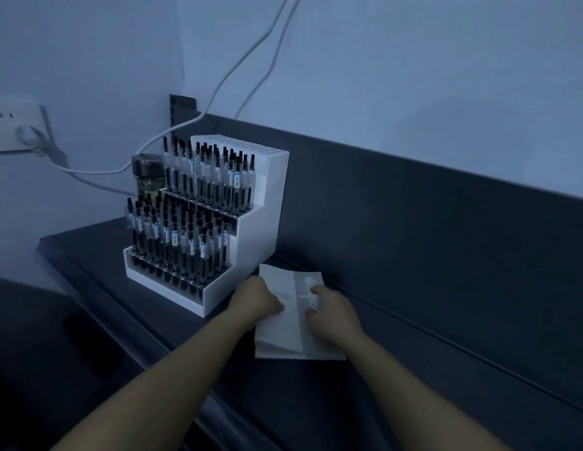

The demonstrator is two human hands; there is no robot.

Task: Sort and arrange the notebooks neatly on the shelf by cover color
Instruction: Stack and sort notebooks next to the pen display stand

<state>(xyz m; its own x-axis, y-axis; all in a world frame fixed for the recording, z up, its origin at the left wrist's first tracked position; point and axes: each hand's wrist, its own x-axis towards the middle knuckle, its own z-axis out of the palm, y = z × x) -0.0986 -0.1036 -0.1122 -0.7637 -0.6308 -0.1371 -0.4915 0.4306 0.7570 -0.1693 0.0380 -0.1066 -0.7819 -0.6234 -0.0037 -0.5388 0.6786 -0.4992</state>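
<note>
A small stack of pale notebooks (285,330) lies flat on the dark shelf (397,336), just right of the pen stand. The top cover is whitish with a greyer band bearing lettering along its right side. My left hand (256,299) grips the stack's left edge, fingers curled over it. My right hand (334,315) presses down on the grey band of the top notebook, fingers bent. The dim light leaves the cover colors hard to tell apart.
A white stepped stand (251,229) full of black pens sits left of the notebooks. Behind it stands a glass jar (147,175) with a metal lid. A wall socket (18,126) and white cables (218,89) run along the wall. The shelf's raised dark back panel (446,222) stretches right.
</note>
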